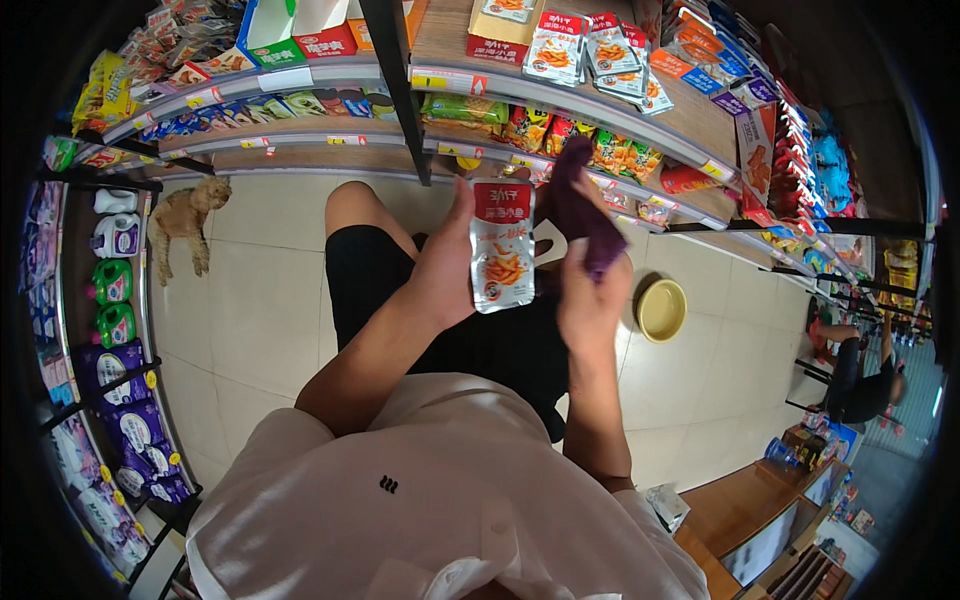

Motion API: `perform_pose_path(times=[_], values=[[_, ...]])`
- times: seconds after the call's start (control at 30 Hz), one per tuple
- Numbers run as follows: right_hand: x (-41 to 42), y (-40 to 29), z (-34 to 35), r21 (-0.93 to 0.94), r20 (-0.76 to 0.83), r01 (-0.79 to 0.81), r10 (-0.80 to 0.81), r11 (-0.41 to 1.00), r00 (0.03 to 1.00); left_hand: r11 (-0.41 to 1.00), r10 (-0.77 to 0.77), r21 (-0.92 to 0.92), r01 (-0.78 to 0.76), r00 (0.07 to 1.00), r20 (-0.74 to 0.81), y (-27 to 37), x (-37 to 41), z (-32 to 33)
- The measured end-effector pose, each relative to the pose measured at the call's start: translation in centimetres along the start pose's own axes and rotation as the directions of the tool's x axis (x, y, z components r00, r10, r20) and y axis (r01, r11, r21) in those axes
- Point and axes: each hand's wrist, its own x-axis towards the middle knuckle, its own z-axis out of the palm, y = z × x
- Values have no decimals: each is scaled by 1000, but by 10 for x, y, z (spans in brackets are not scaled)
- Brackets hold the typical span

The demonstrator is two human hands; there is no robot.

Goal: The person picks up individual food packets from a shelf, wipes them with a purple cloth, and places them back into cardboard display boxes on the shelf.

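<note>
In my left hand (444, 262) is a silver-and-red foil snack pouch (502, 247), held upright with its printed front facing me. My right hand (596, 300) grips a dark purple cloth (581, 206), slightly blurred, just right of the pouch and apart from it. Beyond both hands, on the upper wooden shelf (442, 45), several matching pouches (556, 46) lie in a loose, overlapping pile. Beside that pile stands an open display box (499, 46) with a similar pouch in it.
A yellow basin (661, 310) rests on the tiled floor to my right. At left a curly-haired brown dog (184, 225) lies near a shelf of detergent bottles (114, 281). Bagged snacks (529, 129) fill the lower shelf ahead. Far right, a person (862, 375) sits beyond a wooden counter (742, 499).
</note>
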Motion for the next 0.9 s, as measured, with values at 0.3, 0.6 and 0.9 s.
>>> perform_pose_path(times=[0.3, 0.6, 0.9], values=[[-24, -14, 35, -288, 390, 336, -210, 897, 896, 974, 172, -126, -189, 976, -137, -1, 9, 17], [-34, -21, 2, -211, 474, 309, -180, 927, 862, 952, 270, -96, -289, 947, -176, 11, 22, 35], [-68, 25, -27, 437, 44, -350, 369, 828, 928, 849, 395, 422, -319, 913, -104, 79, 115, 88]])
